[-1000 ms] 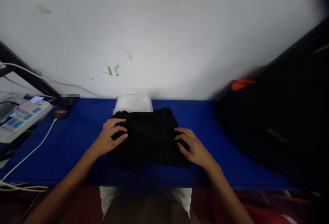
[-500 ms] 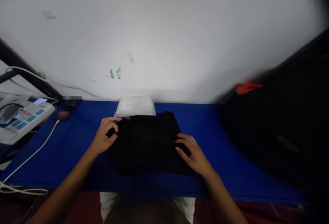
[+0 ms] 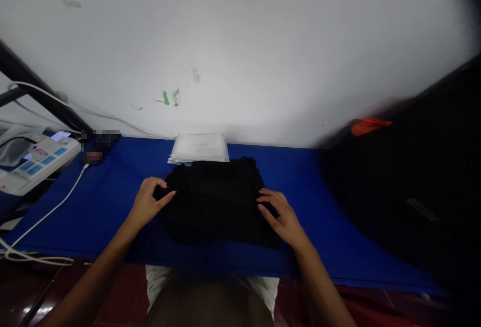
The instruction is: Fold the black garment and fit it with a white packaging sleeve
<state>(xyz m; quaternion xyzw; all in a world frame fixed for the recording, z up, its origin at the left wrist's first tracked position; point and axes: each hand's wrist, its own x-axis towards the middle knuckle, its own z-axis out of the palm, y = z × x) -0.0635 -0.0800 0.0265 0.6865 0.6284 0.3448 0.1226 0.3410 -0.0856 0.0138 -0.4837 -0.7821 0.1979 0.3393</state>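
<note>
A dark piece of folded black clothing (image 3: 221,202) lies flat in front of me; its exact kind cannot be made out. At its left edge is my left hand (image 3: 150,201), thumb and fingers apart, the thumb tip touching the cloth. Opposite, my right hand (image 3: 280,217) rests its spread fingertips on the right edge of the garment. Just behind the cloth sits a stack of clear zip bags (image 3: 200,146), whose front edge meets the garment's back edge.
The blue tabletop (image 3: 308,227) ends at a white wall (image 3: 263,56). On the left are a white power strip (image 3: 45,164), a pixelated dark object (image 3: 99,147) and a white cable (image 3: 62,204). A big black mass (image 3: 406,182) with an orange patch (image 3: 370,125) fills the right.
My left hand has come down from the garment's back left corner to its left edge. The right hand stays at the right edge. The view has shifted slightly.
</note>
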